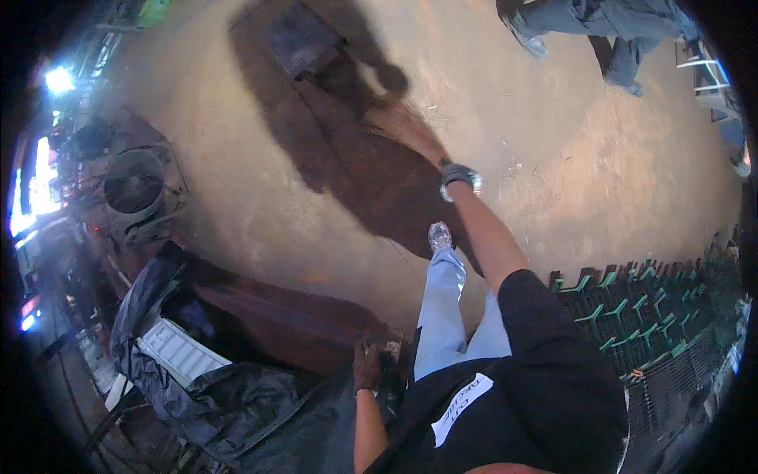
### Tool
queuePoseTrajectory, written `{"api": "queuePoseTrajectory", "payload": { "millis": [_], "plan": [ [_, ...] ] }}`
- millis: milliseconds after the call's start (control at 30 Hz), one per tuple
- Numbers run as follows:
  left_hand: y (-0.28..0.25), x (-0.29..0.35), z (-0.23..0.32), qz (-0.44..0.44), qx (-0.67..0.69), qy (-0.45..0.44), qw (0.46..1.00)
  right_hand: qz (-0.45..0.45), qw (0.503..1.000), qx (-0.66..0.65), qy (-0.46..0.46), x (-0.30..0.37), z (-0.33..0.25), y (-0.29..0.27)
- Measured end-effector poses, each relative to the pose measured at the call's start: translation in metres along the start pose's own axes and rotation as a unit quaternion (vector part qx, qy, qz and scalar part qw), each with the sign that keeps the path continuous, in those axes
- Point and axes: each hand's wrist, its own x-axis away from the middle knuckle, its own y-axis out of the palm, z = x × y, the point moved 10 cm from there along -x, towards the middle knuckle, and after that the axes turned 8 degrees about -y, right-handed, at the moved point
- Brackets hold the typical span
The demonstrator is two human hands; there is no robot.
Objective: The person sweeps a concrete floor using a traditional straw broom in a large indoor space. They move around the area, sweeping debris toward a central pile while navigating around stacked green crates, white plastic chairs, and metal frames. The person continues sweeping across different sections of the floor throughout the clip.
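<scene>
A grey glove covers my right hand, which is stretched out forward and closed on a hand broom. The straw bristles of the broom point away to the upper left, just above the brown floor. Beyond them, in the shadow, lies a dark box-shaped pan. My left hand, in a dark brown glove, is low beside my left leg, next to the black plastic sheet and the end of a dark reddish-brown surface. Its fingers blend into the dark there.
Another person's legs are at the far right. Green and black slatted racks stand at my right. To the left are a round fan-like machine and a white ribbed panel on the plastic sheet. My shadow darkens the floor ahead.
</scene>
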Motion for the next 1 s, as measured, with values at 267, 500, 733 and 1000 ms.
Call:
{"api": "queuePoseTrajectory", "payload": {
  "millis": [267,500,733,1000],
  "plan": [
    [0.029,-0.059,-0.001,-0.071,-0.076,0.077,0.992,0.004,0.976,-0.045,0.215,0.117,0.261,-0.006],
    [0.023,-0.031,0.151,-0.153,0.039,0.190,0.969,0.044,0.976,-0.143,0.160,0.261,0.270,-0.048],
    [0.029,-0.027,0.164,-0.232,0.097,-0.014,0.968,0.185,0.933,-0.292,0.101,0.134,0.262,-0.118],
    [0.014,-0.088,0.073,-0.120,-0.074,0.038,0.989,0.063,0.974,-0.202,0.082,0.007,0.248,-0.062]
  ]
}}
